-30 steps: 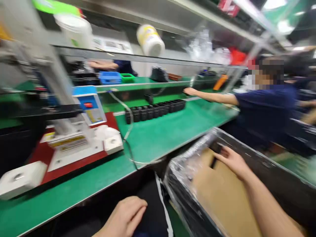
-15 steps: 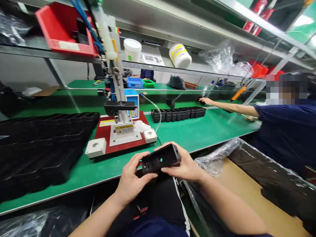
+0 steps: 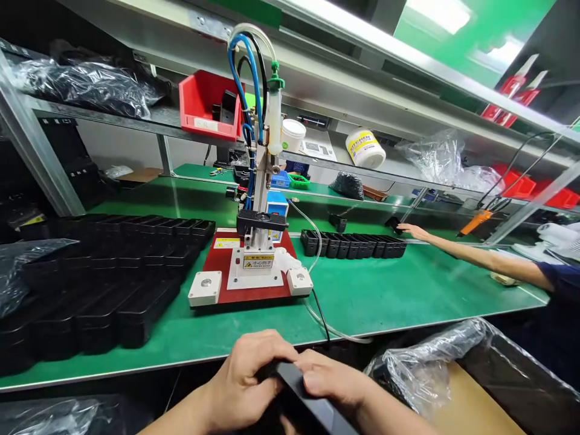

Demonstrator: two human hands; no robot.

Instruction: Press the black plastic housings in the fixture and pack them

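Observation:
Low in the view, in front of the bench edge, a black rectangular plastic housing [image 3: 312,399] is tilted on edge between both my hands. My left hand [image 3: 247,377] is closed around its near-left end, thumb against the side. My right hand [image 3: 335,380] grips its upper side, fingers bent over the edge. The housing's lower end runs out of the frame, and its hollow inside is turned out of sight. Beyond my hands stands a bench press [image 3: 260,241] on a red base, with a white button box [image 3: 205,288] at its left and another white button box [image 3: 299,281] at its right.
Rows of black housings [image 3: 136,302] cover the bench's left side. Another row of black housings [image 3: 353,244] stands right of the press. A co-worker's arm [image 3: 475,251] reaches in from the right. A plastic-lined carton [image 3: 471,399] sits below the bench edge. A red bin [image 3: 211,109] rests above.
The housing has been lowered toward my body and turned on edge, hiding its open side. Both hands have moved down with it. The view has swung, shifting the bench rightward and down.

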